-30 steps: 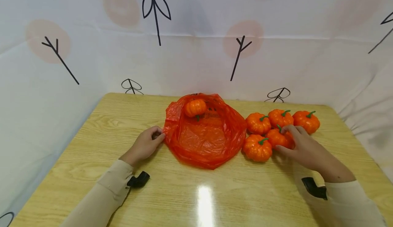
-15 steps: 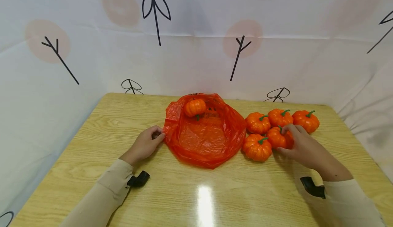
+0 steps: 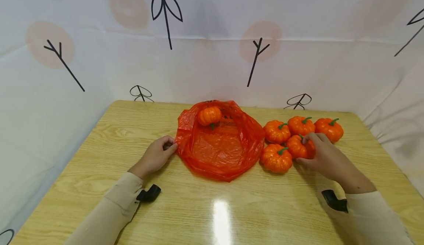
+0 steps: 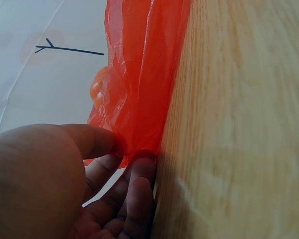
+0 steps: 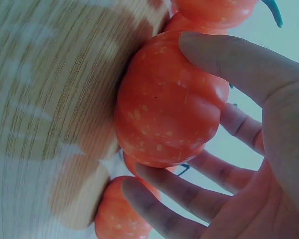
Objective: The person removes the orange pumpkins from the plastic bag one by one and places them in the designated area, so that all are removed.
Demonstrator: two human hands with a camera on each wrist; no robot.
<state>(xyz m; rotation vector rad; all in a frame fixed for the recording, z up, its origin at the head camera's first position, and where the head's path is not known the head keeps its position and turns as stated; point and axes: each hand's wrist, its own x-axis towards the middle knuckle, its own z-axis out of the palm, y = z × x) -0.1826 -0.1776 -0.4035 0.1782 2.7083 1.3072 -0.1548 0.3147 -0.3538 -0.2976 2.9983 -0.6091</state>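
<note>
A red plastic bag [image 3: 218, 149] lies on the table with its mouth spread wide, and one small orange pumpkin [image 3: 209, 116] sits at its back left. My left hand [image 3: 155, 156] pinches the bag's left edge between thumb and fingers, as the left wrist view shows close up. On the right, my right hand [image 3: 326, 160] grips a pumpkin [image 5: 169, 99] from its right side, thumb on the near side and fingers round the far side. That pumpkin stands among several others, its green stem pointing up. Part of it is hidden behind the fingers in the head view.
Around the gripped pumpkin stand a front pumpkin [image 3: 276, 158], a back left pumpkin [image 3: 276, 131], a back middle pumpkin [image 3: 300, 125] and a far right pumpkin [image 3: 329, 130]. The wooden table [image 3: 185, 208] ends at a patterned white cloth [image 3: 205, 64] behind.
My right hand has closed in slightly on its pumpkin, shifting a little left in the head view. The left hand and bag stay as they were.
</note>
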